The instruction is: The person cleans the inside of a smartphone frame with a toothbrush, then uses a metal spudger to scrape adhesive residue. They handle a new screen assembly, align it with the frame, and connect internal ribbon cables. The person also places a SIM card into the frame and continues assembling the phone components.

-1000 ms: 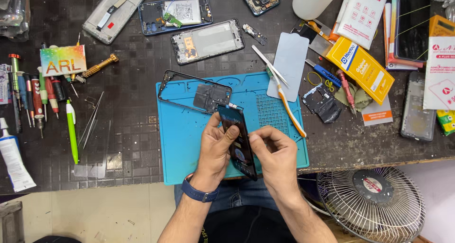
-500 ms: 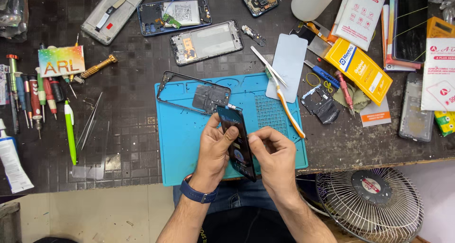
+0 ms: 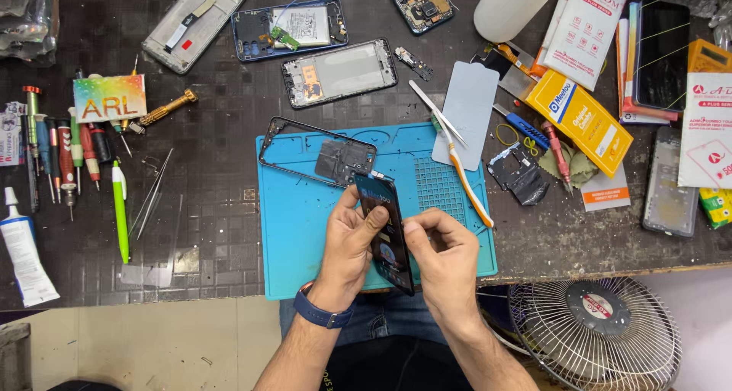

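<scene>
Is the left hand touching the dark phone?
Touching. The head view shows the left hand gripping the dark phone, its thumb lying across the phone's face.

A: Could you see the whole dark phone?

B: No. It stood edge-on, so its face was mostly out of sight, and the left hand covered its left side while the fingers of the right hand hid part of its right edge.

A: What ran out of the picture?

B: The white bottle at the far edge was cut off at the top, the fan at the near right lost its lower part, and the white packet went past the right edge.

A: And the small parts on the surface?

B: The bit heads on the screwdrivers at the left were too small to tell apart.
</scene>
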